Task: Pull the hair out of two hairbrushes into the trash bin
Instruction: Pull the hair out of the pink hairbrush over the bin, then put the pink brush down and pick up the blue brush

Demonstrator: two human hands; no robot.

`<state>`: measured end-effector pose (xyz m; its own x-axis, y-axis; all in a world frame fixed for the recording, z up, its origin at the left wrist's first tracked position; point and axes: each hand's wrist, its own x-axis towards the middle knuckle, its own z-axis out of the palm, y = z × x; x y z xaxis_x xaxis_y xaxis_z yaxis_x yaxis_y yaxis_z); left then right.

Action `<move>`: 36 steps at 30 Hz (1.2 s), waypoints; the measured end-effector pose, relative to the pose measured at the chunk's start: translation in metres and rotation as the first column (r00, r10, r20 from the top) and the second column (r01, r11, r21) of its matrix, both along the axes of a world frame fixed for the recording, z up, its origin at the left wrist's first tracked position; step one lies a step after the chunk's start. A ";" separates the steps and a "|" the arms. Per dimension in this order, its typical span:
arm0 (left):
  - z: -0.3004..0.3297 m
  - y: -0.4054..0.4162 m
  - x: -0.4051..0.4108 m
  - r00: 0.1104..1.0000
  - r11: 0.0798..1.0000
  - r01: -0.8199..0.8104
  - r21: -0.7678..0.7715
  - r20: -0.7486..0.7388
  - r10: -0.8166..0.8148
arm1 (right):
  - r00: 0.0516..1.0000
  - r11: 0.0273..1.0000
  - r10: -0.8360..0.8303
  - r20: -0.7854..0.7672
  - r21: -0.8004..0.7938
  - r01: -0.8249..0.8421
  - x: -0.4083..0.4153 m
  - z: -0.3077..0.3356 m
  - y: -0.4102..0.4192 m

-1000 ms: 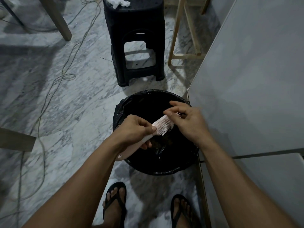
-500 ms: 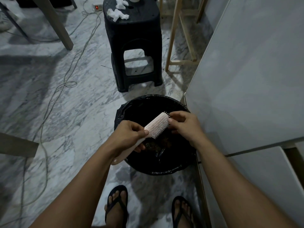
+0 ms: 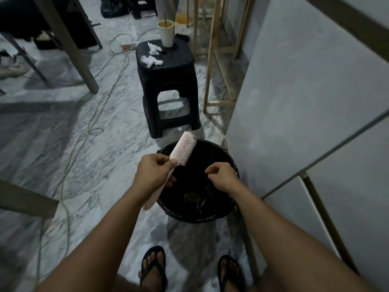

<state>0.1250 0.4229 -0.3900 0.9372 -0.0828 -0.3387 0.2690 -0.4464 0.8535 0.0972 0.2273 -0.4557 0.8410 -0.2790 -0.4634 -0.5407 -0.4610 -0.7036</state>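
Grey-veined marble floor (image 3: pixel 63 144). Black-lined trash bin (image 3: pixel 210 216) at centre. Black plastic stool (image 3: pixel 168 81) at 12 o'clock of bin. Cables (image 3: pixel 92 127) trail at 10 o'clock, power strip (image 3: pixel 127 46) beyond. Sandalled feet (image 3: pixel 152 268) at 6 o'clock.

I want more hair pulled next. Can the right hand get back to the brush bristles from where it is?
Probably yes. The right hand hangs over the trash bin, apart from the hairbrush held by the left hand. The bristles face it, nothing between.
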 end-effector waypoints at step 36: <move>0.339 -0.260 -0.185 0.643 0.792 0.597 0.131 0.512 -0.569 | 0.896 0.880 -0.316 0.312 -0.257 0.400 -0.259 0.466 -0.232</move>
<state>-0.0598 0.1630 -0.0509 0.7161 -0.6740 0.1814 -0.5026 -0.3176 0.8041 -0.1619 -0.0046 0.0105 0.7316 -0.6758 -0.0896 -0.5324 -0.4844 -0.6942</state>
